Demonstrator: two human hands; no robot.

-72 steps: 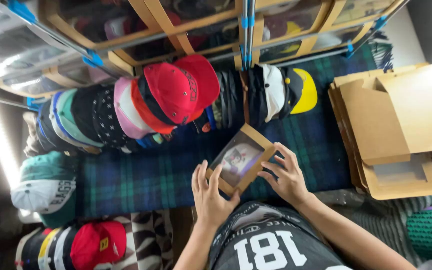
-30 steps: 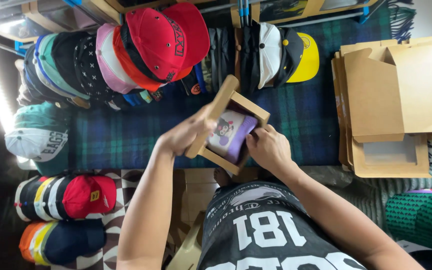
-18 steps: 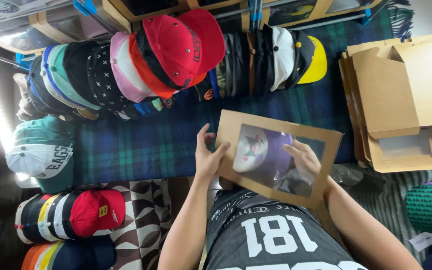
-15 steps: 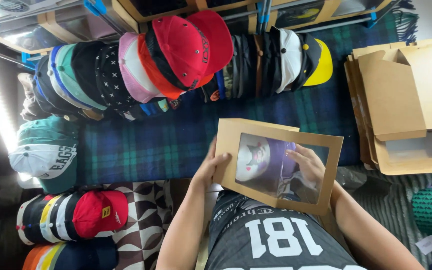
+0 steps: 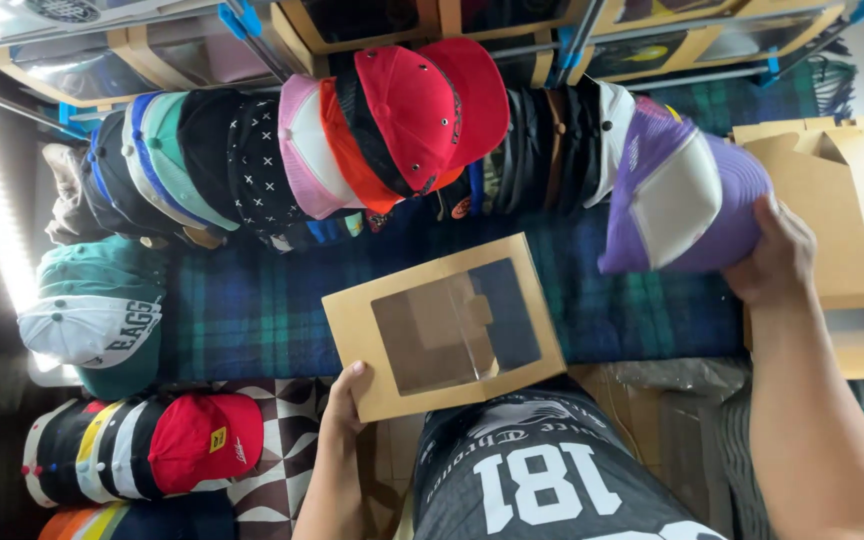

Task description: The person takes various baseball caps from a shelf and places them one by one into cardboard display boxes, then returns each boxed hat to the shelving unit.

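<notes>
Left hand [image 5: 344, 398], lower centre: fingers closed on the lower left corner of a flat brown windowed box [image 5: 444, 326], held tilted above the plaid-covered worktop [image 5: 252, 300]. Right hand [image 5: 774, 255], right of frame: closed on a purple-and-white cap [image 5: 680, 195], raised at the right end of a row of caps [image 5: 332, 150] running across the top. Flat cardboard boxes [image 5: 852, 190] lie at far right.

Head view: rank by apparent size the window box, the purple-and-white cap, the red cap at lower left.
1. window box, in the left hand
2. purple-and-white cap, in the right hand; unsure, both are near the camera
3. red cap
</notes>
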